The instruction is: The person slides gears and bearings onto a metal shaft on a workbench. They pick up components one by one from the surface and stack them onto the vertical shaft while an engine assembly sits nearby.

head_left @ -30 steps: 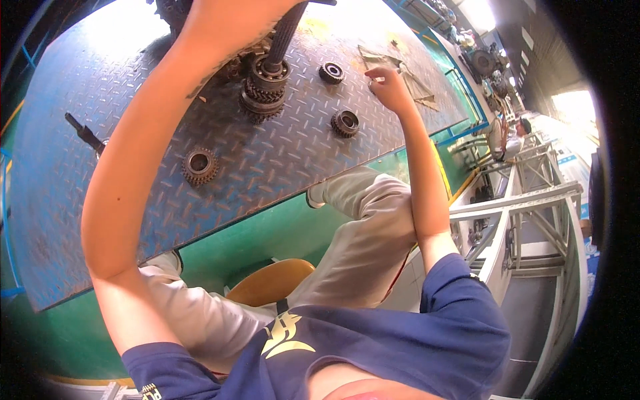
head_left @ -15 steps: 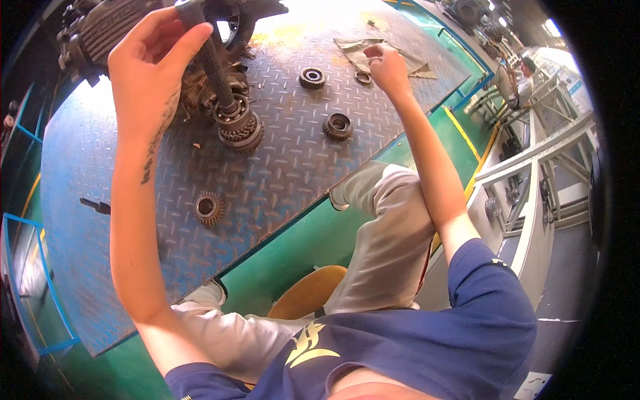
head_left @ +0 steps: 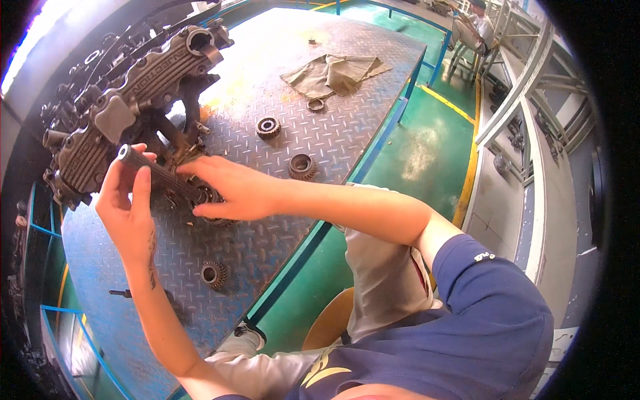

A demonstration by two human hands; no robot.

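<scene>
A splined gear shaft (head_left: 158, 172) stands tilted on the metal-plate table, its hollow upper end toward me. My left hand (head_left: 128, 207) wraps its fingers and thumb around the shaft just below that end. At the lower end, my right hand (head_left: 233, 189) reaches across with thumb and fingers on either side of the gear and bearing stack (head_left: 208, 195), gripping it. The hand partly hides the stack. Loose on the table lie a toothed gear (head_left: 213, 275) nearer me, a second gear (head_left: 302, 167), a third gear (head_left: 269, 128) and a small ring (head_left: 315, 105).
A large ribbed engine part (head_left: 123, 110) stands at the far left, close behind the shaft. A crumpled grey-green cloth (head_left: 333, 75) lies toward the back. Left of my forearm is a dark thin tool-like piece (head_left: 123, 293). A person (head_left: 472, 30) sits in the far background.
My right hand has come from beside the cloth to the gear stack on the shaft. The view has shifted, showing more of the engine part. My left hand stays at the shaft's upper end.
</scene>
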